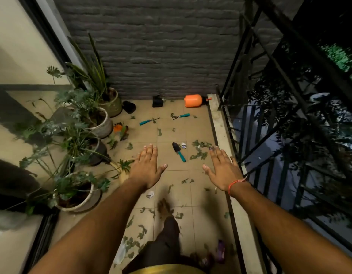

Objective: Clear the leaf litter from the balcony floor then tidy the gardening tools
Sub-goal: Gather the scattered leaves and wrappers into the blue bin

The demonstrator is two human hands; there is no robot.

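- Head view: you hold both hands out flat over the balcony floor [171, 194], palms down. Your left hand [146, 167] has straight, spread fingers and nothing in its grip; your right hand [222, 171], with an orange thread at the wrist, is just as flat and bare.
- The leaf litter [199, 150] lies scattered across the tiles: a thick patch just ahead of your right hand by the kerb, more bits between your arms, and another spread near your leg at the bottom of the view. None of it looks gathered, so judge the clearing as not yet begun.
- The tools are loose as well. A trowel [179, 152] with a teal handle lies between your hands, just beyond them. Farther off, a teal-handled hand fork [148, 121] and a small rake [181, 116] lie apart on the floor, and an orange sprayer [194, 101] lies on its side against the brick wall [151, 56].
- Potted plants [86, 119] line the left edge, and the railing [270, 115] closes the right.
- Both parts of the job, litter first and then tools, seem to be left for you.
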